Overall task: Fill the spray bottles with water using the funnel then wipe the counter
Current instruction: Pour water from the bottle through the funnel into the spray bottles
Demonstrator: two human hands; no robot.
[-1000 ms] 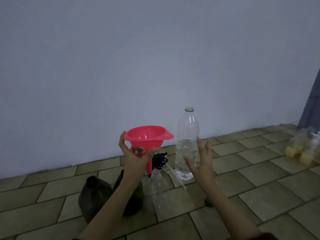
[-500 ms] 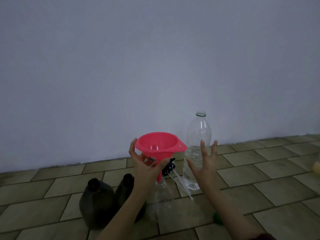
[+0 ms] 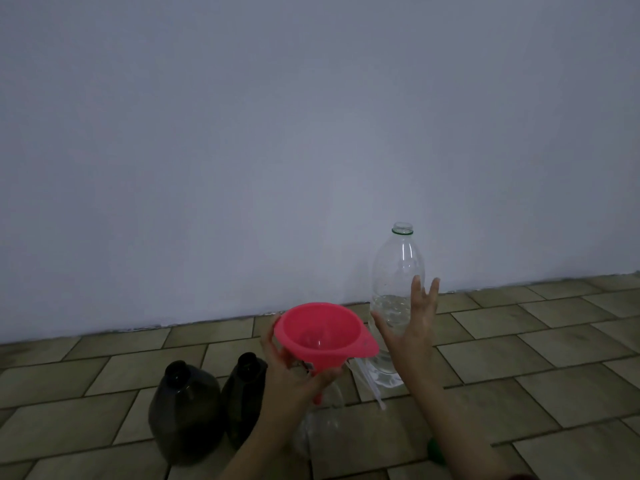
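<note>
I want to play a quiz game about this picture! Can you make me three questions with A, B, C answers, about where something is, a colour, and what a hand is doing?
1. Where is the tall clear bottle?
A. By the wall
B. Lying flat
C. In a sink

2. What colour is the funnel?
A. Blue
B. Pink-red
C. Yellow

3. What is the right hand doing?
A. Gripping the funnel
B. Open, fingers spread
C. Making a fist

Answers: 1 A, it stands upright near the wall. 2 B, its bowl is pink-red. 3 B, its fingers are straight and hold nothing; the left hand holds the funnel.
</note>
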